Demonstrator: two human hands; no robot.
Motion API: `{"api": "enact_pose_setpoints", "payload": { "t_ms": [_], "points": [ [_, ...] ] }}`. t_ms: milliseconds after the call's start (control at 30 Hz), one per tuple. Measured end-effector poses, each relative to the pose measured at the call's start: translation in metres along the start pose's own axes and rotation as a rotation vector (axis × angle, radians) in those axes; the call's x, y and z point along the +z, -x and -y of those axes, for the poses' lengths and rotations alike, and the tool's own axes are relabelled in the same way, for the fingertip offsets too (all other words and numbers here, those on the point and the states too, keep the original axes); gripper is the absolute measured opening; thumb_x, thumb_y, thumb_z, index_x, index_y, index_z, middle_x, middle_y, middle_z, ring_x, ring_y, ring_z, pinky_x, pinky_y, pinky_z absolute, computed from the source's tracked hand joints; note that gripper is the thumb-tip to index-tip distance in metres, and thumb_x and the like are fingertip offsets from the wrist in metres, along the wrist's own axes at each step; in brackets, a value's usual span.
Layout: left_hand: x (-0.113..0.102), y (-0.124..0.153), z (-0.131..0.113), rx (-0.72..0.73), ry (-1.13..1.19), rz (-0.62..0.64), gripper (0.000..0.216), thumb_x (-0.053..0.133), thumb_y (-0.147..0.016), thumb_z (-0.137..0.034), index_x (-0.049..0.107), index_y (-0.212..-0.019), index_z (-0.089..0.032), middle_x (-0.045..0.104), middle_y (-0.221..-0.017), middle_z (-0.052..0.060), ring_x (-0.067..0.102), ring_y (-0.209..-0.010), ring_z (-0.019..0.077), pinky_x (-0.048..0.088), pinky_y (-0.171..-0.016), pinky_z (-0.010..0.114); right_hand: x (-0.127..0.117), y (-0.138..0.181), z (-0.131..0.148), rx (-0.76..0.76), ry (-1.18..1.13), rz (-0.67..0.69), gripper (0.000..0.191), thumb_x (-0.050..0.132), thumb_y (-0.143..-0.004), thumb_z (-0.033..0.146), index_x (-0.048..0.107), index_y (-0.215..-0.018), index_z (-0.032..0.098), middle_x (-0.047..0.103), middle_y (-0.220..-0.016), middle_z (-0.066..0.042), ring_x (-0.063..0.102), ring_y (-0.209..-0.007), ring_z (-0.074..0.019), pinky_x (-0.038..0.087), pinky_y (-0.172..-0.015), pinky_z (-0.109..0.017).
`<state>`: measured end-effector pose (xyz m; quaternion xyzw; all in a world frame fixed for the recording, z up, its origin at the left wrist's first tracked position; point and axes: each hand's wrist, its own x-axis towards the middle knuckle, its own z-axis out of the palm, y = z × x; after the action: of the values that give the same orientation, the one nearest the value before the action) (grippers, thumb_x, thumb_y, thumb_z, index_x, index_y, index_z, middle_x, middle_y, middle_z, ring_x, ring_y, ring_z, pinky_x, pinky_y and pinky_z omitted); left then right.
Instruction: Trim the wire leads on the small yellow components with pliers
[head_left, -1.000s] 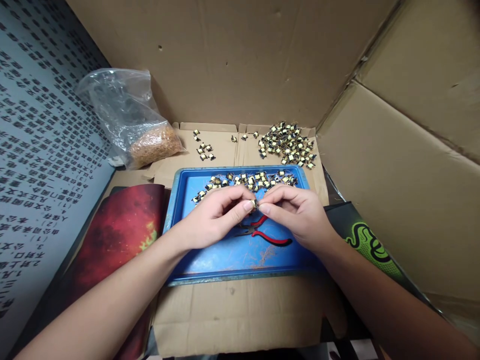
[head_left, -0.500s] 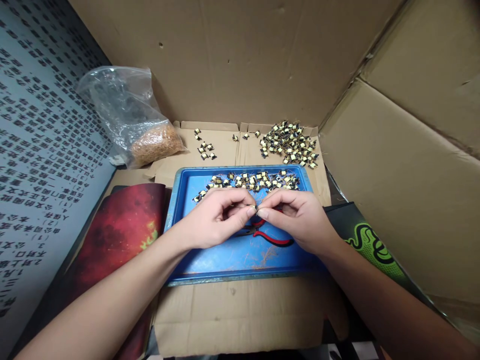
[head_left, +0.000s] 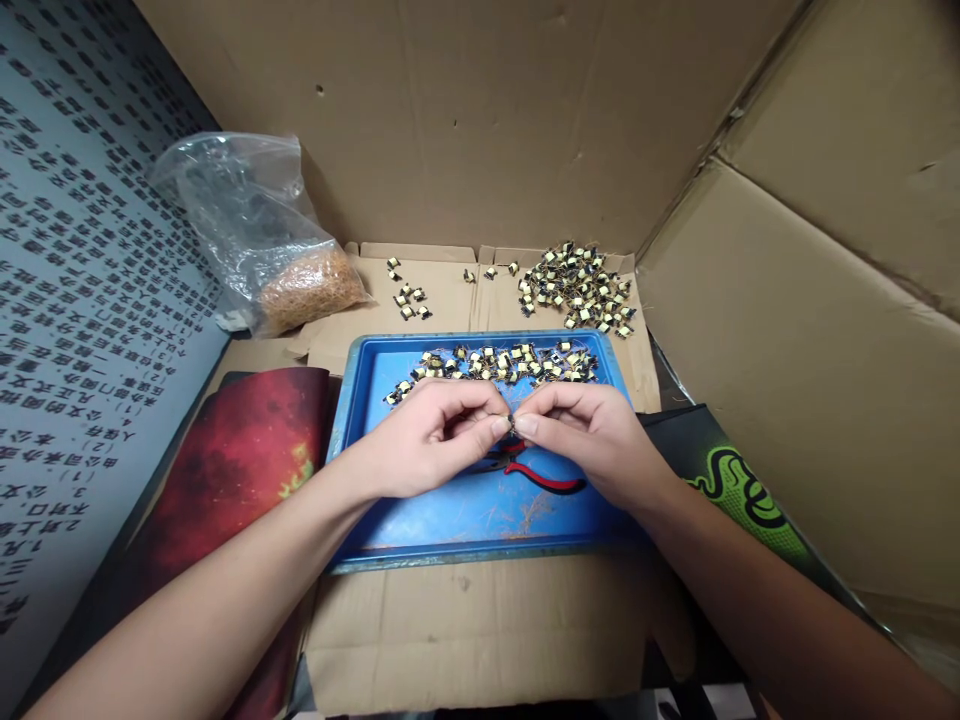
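My left hand point(head_left: 444, 437) and my right hand point(head_left: 583, 432) meet above the blue tray point(head_left: 450, 550). Between the tips of my left thumb and forefinger is a small wire-wound coil point(head_left: 511, 424), mostly covered by the fingers. My right thumb and forefinger pinch at its right side; whether they grip the coil's body or one of its thin wires cannot be made out. Under the hands lie red-handled pliers point(head_left: 547, 481), their jaws partly hidden by my left hand. Several yellow-and-black coils point(head_left: 510, 362) with copper wire ends are strewn along the tray's far side.
A heap of similar coils point(head_left: 577, 285) sits on cardboard behind the tray, with a few stray ones point(head_left: 409, 300) further left. A clear plastic bag point(head_left: 311, 285) of copper-coloured bits stands back left. Cardboard walls point(head_left: 480, 120) rise behind and right. Wire scraps litter the tray.
Both hands stay nearly in place, fingertips still together at the coil. Less of the coil shows between them now. The pliers and the other coils have not moved.
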<state>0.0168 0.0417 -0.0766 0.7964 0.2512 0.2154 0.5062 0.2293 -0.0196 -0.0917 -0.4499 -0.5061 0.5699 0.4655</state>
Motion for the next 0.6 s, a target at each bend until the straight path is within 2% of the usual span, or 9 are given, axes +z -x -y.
{"api": "enact_pose_setpoints", "payload": {
  "t_ms": [300,500,600],
  "points": [
    [0.0001,-0.0013,-0.0015,-0.003,0.029,0.025,0.037,0.063,-0.101,-0.045,0.063,-0.080,-0.014,0.045,-0.063,-0.004,0.037,-0.059,0.0102,0.029,-0.056,0.024,0.0037,0.0009,-0.0014,-0.063,0.093,-0.059,0.017,0.081,-0.083,0.034,0.075,-0.081,0.018,0.074,-0.077,-0.003,0.066,-0.070,-0.0153,0.055,-0.064,-0.027],
    [0.0011,-0.0027,-0.0017,-0.020,0.080,0.022,0.039,0.063,-0.101,-0.047,0.062,-0.081,-0.014,0.045,-0.063,-0.004,0.036,-0.059,0.0102,0.029,-0.055,0.023,0.0024,-0.0002,0.0000,-0.044,0.067,-0.054,0.023,0.082,-0.081,0.039,0.073,-0.081,0.018,0.073,-0.076,-0.003,0.066,-0.071,-0.0158,0.057,-0.066,-0.029],
    [0.0008,-0.0019,-0.0016,-0.018,0.144,0.038,0.037,0.060,-0.103,-0.045,0.062,-0.084,-0.014,0.048,-0.068,-0.002,0.039,-0.063,0.0111,0.032,-0.057,0.024,0.0037,0.0022,0.0032,-0.080,0.090,-0.055,0.020,0.079,-0.084,0.037,0.071,-0.081,0.019,0.072,-0.077,-0.003,0.066,-0.071,-0.0158,0.057,-0.067,-0.029]
  ]
}}
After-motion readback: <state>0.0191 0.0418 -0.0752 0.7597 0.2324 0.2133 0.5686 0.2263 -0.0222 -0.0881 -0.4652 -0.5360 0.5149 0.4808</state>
